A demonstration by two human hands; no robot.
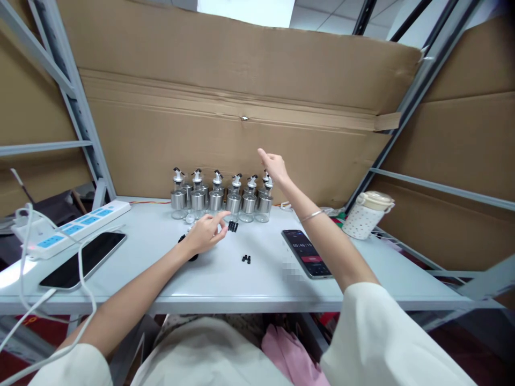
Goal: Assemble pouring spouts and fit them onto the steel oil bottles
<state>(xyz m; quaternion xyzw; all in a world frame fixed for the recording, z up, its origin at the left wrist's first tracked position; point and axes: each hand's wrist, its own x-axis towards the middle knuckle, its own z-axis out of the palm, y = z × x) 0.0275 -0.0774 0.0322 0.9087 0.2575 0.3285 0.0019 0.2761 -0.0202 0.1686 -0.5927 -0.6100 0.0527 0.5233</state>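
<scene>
My left hand (207,232) hovers low over the white table, its thumb and index finger apart and nothing visible between them. Small black sticks (233,227) lie just right of its fingertips. Dark pieces, partly hidden, lie under and beside that wrist. My right hand (273,165) is raised in front of the cardboard above the bottles, fingers curled and thumb side up; whether it holds anything is hidden. Several glass bottles with steel bands (233,203) and pourer tops stand upright in rows at the back. Small black caps (247,259) lie nearer the front edge.
A phone showing a timer (306,254) lies under my right forearm. At the left are a power strip (80,228), a dark phone (84,260) and white cables. A dotted white container (364,215) stands back right. Cardboard (241,69) walls the back.
</scene>
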